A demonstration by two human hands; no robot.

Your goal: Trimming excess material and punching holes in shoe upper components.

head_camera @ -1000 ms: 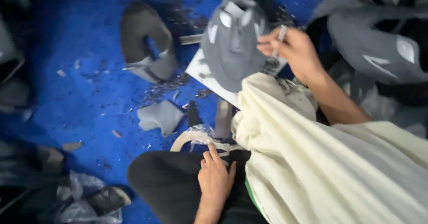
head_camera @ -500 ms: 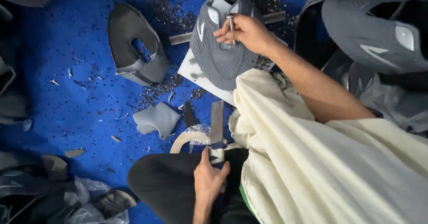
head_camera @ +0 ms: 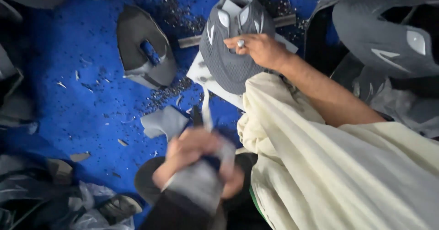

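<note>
Right hand (head_camera: 258, 50): reaches far across the scene, fingers curled closed on the grey shoe upper (head_camera: 231, 51), pinching it near the tongue; a ring shows on one finger.
Upper position: lies on a white board (head_camera: 201, 74) on the blue floor (head_camera: 82, 106), far from the body and just left of the right hand.
Upper axis: long axis runs near to far, toe end near, opening far.
Left hand (head_camera: 196, 154): near, low in the scene, blurred; it seems closed around a grey piece (head_camera: 194, 186) over the lap, but the grip is too smeared to tell for sure.
Nearer hand: the right, already touching the upper; the left is well apart.
Around: a dark cut upper (head_camera: 144, 51) lies left; a grey scrap (head_camera: 162, 122) lies between.
</note>
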